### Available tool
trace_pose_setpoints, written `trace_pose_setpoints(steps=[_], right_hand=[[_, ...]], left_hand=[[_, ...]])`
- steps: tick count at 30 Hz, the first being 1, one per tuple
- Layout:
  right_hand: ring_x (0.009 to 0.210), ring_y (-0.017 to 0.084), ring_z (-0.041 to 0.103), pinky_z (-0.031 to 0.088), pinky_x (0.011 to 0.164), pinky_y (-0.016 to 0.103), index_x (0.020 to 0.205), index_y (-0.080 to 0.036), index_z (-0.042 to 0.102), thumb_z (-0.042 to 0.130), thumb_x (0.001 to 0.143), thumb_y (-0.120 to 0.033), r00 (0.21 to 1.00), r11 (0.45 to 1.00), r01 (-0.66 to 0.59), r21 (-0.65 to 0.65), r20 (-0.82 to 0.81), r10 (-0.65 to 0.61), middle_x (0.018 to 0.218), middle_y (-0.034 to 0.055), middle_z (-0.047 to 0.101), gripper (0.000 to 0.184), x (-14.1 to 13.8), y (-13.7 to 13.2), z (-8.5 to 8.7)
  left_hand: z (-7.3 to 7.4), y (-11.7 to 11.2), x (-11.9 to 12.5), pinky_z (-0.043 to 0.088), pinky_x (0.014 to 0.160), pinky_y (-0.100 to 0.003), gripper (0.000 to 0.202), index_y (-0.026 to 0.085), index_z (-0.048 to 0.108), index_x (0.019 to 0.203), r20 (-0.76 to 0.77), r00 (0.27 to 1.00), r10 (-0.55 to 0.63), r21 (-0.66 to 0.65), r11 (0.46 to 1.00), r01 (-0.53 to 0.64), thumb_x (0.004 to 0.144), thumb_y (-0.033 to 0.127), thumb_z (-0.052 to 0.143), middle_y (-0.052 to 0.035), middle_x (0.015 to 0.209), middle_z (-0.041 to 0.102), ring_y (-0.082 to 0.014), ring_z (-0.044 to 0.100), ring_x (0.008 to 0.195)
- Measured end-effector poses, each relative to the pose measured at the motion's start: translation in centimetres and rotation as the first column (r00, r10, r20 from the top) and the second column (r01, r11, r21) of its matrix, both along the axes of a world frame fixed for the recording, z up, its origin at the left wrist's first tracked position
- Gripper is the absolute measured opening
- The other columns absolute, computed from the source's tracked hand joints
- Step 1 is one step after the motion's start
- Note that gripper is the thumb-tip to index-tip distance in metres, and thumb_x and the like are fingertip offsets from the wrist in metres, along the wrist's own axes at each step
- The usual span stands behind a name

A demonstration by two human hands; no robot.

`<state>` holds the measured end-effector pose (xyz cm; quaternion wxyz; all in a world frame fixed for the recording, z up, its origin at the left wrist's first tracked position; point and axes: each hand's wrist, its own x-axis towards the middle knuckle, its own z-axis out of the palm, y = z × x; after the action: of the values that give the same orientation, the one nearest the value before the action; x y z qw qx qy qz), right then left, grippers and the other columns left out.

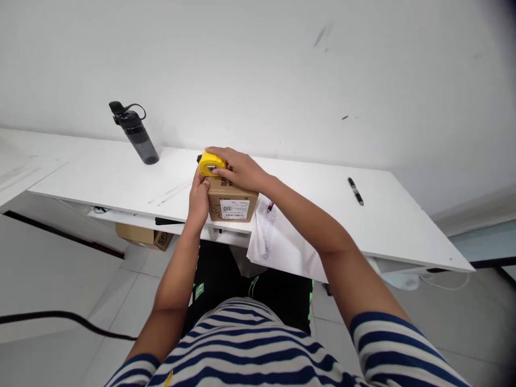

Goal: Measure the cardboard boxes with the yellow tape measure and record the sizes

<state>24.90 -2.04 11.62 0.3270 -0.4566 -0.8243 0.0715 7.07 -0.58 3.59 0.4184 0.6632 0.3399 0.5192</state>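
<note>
A brown cardboard box (233,208) with a white printed label on its front sits near the desk's front edge. My right hand (244,171) is closed around a yellow tape measure (212,163), held at the box's top left edge, with the forearm reaching across from the right. Against the box's left side lies my left hand (199,201), its thumb bent at the upper edge and its fingers curled just below the tape measure. Whether any blade is pulled out cannot be seen.
Sheets of paper (290,244) with a red-and-black pen (270,206) lie right of the box. Another black pen (355,191) rests farther right on the white desk (397,228). A dark water bottle (139,137) stands back left. Under the desk is another carton (139,235).
</note>
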Motion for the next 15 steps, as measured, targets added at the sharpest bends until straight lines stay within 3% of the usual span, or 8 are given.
trace_pose_setpoints(steps=[4, 7, 9, 12, 15], right_hand=[[0.134, 0.029, 0.05, 0.045, 0.108, 0.054, 0.152, -0.036, 0.037, 0.042, 0.099, -0.045, 0.998, 0.997, 0.041, 0.068, -0.06, -0.037, 0.151, 0.0033, 0.05, 0.054, -0.2, -1.4, 0.1], [0.139, 0.032, 0.045, 0.046, 0.108, 0.053, 0.157, -0.037, 0.026, 0.04, 0.099, -0.054, 0.972, 0.972, 0.191, 0.137, -0.163, -0.169, 0.155, 0.0049, 0.043, 0.062, 1.9, -4.2, -0.3], [0.136, 0.034, 0.048, 0.049, 0.104, 0.053, 0.16, -0.037, 0.017, 0.039, 0.098, -0.06, 0.93, 0.938, 0.311, 0.151, -0.254, -0.267, 0.155, 0.0085, 0.041, 0.071, 4.6, -6.2, -1.5], [0.119, 0.032, 0.06, 0.056, 0.092, 0.051, 0.162, -0.034, 0.007, 0.041, 0.095, -0.066, 0.803, 0.872, 0.486, 0.058, -0.424, -0.419, 0.14, 0.0131, 0.051, 0.081, 9.9, -8.1, -4.9], [0.097, 0.026, 0.067, 0.06, 0.079, 0.045, 0.16, -0.028, 0.018, 0.052, 0.088, -0.064, 0.545, 0.737, 0.628, -0.249, -0.536, -0.645, 0.121, 0.0113, 0.06, 0.087, 15.4, -9.1, -8.8]], left_hand=[[-1.2, 0.3, 0.4, 0.045, 0.113, -0.041, 0.061, 0.039, 0.026, 0.156, 0.091, 0.992, 0.083, -0.052, 0.996, -0.078, 0.097, 0.037, 0.041, -0.0023, 0.156, 0.046, -0.0235, 0.049, 0.14], [-1.3, 0.3, 0.6, 0.038, 0.119, -0.041, 0.057, 0.036, 0.033, 0.152, 0.132, 0.967, 0.219, -0.011, 0.975, -0.22, 0.096, 0.033, 0.043, -0.0043, 0.155, 0.045, -0.0225, 0.041, 0.146], [-0.9, -0.2, 0.8, 0.032, 0.123, -0.04, 0.051, 0.033, 0.039, 0.146, 0.112, 0.952, 0.284, 0.064, 0.954, -0.292, 0.096, 0.034, 0.043, -0.0044, 0.154, 0.045, -0.0221, 0.037, 0.148], [-0.5, -1.9, 1.2, 0.023, 0.127, -0.044, 0.049, 0.03, 0.039, 0.145, 0.096, 0.939, 0.329, 0.198, 0.919, -0.342, 0.097, 0.038, 0.043, -0.0058, 0.155, 0.042, -0.024, 0.03, 0.151], [-1.1, -4.6, 2.0, 0.012, 0.128, -0.054, 0.056, 0.031, 0.034, 0.148, 0.073, 0.949, 0.307, 0.361, 0.879, -0.312, 0.096, 0.046, 0.046, -0.0075, 0.155, 0.042, -0.0283, 0.021, 0.155]])
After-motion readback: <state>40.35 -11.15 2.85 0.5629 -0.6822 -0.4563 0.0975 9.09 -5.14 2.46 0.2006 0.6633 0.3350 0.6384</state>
